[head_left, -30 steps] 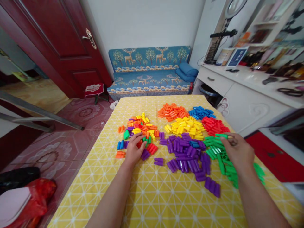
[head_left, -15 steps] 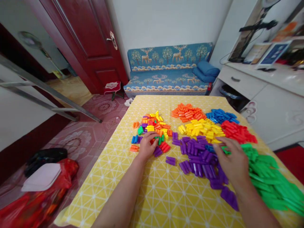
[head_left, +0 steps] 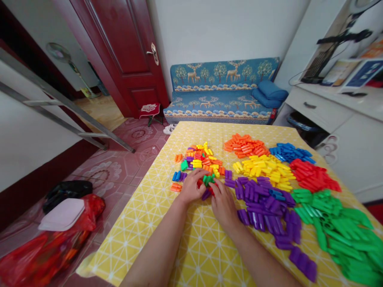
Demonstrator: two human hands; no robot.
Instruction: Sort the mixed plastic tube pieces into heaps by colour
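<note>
My left hand (head_left: 193, 186) rests at the near edge of a mixed-colour pile (head_left: 201, 157), its fingers curled over a red piece partly hidden beneath them. Close beside it, my right hand (head_left: 223, 201) has its fingertips on green pieces (head_left: 208, 179) and a red one. What exactly either hand grips is hidden by the fingers. Right of the hands lie sorted heaps of small plastic pieces: purple (head_left: 263, 203), yellow (head_left: 266, 169), orange (head_left: 245, 145), blue (head_left: 290, 152), red (head_left: 312, 175) and green (head_left: 344, 231).
The pieces lie on a table with a yellow patterned cloth (head_left: 143, 235). Beyond it stands a blue sofa (head_left: 218, 95). A white cabinet (head_left: 356, 135) is on the right. Red bags (head_left: 60, 247) and a metal ladder (head_left: 68, 105) are at the left.
My right hand has moved left from the purple and green heaps to the mixed pile, beside my left hand. The view has shifted slightly left.
</note>
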